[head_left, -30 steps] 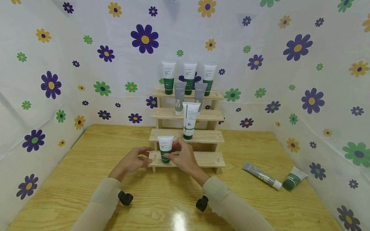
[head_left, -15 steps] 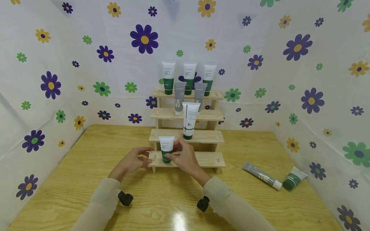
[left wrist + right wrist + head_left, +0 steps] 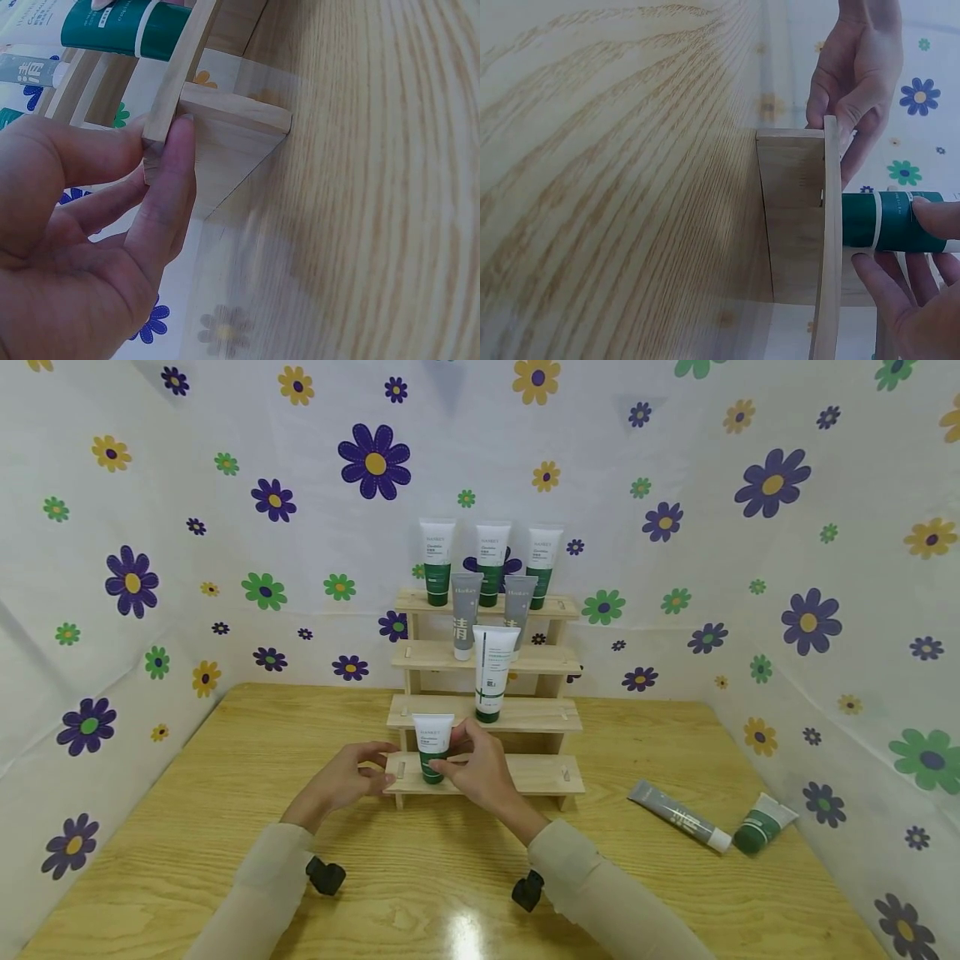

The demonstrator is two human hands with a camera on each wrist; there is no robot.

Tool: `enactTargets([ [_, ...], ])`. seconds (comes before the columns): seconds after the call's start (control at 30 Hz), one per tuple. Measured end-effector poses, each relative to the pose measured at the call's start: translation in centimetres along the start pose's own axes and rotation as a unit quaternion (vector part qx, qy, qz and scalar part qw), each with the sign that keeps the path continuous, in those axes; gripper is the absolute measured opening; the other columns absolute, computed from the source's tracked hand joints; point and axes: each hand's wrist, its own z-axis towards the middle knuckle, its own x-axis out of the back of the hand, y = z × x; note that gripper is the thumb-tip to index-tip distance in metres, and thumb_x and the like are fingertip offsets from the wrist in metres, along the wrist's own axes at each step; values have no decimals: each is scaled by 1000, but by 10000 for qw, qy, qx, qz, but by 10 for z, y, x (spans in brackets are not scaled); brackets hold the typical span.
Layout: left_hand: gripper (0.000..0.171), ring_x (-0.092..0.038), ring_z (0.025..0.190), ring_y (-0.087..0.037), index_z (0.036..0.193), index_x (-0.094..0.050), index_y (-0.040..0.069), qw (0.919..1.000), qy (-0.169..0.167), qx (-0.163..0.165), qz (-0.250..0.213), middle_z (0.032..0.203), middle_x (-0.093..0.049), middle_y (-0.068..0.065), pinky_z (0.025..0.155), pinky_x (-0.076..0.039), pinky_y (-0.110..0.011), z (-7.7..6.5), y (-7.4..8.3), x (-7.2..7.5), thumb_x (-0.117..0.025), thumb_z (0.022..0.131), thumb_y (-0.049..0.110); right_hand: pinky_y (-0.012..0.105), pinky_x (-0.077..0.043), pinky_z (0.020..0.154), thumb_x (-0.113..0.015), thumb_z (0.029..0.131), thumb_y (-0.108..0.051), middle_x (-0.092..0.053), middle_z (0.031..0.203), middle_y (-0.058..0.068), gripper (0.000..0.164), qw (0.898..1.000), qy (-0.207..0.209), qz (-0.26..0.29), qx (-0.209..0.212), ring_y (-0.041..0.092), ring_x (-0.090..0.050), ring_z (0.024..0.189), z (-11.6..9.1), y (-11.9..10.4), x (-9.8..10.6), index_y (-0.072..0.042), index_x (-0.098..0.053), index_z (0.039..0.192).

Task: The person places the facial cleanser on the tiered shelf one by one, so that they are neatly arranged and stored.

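A small white-and-green squeeze tube (image 3: 432, 742) stands cap-down on the lowest step of a wooden tiered stand (image 3: 525, 774), towards its left end. My right hand (image 3: 478, 768) pinches the tube low down, thumb in front and fingers behind. In the right wrist view the tube's green cap end (image 3: 862, 221) meets the step's board. My left hand (image 3: 345, 779) holds the left end of that same step. The left wrist view shows its thumb above and fingers below the board's end (image 3: 169, 112).
Higher steps bear a tall white tube (image 3: 491, 672), grey tubes (image 3: 465, 614) and several white-and-green tubes (image 3: 437, 560). On the table at right lie a grey tube (image 3: 678, 816) and a white-and-green tube (image 3: 763, 823). Flower-patterned sheeting (image 3: 300, 552) surrounds the table.
My right hand has shifted the small tube slightly to the right along the lowest step, with little motion in the last half second. My left hand has stayed in place.
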Motion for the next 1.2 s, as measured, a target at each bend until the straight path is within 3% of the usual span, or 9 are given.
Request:
enactTargets([
  [0.43,57,-71,96,-20,150,-48,0,10000,-6,38,-18,132,-58,-26,83,-64,-39,-1,0,0,-69,97,4,39,-64,87,-84,83,-1,-69,112,21,34,9999,62,119,103,38,-73,105,-2,0,-1,2,-58,104],
  [0.6,58,-70,96,-19,150,-48,1,9999,-75,35,74,133,-57,-26,83,-64,-34,0,-2,1,-69,96,7,36,-64,87,-84,84,-3,-70,113,19,33,10000,7,24,94,36,-73,104,-3,-1,0,0,-59,105],
  [0.8,57,-70,95,-19,149,-49,0,10000,-46,-3,-8,132,-58,-26,84,-64,-39,-2,-1,0,-70,96,6,34,-64,87,-84,85,-6,-71,114,17,34,9999,-90,-39,-64,33,-73,105,-3,1,2,-1,-62,110],
  [1.2,55,-68,98,-21,147,-53,5,9996,111,214,158,132,-59,-22,85,-63,-34,1,-1,0,-70,95,5,38,-63,90,-84,85,-7,-72,114,16,35,9993,-194,-236,-234,34,-71,105,-9,0,22,-3,-66,114],
])
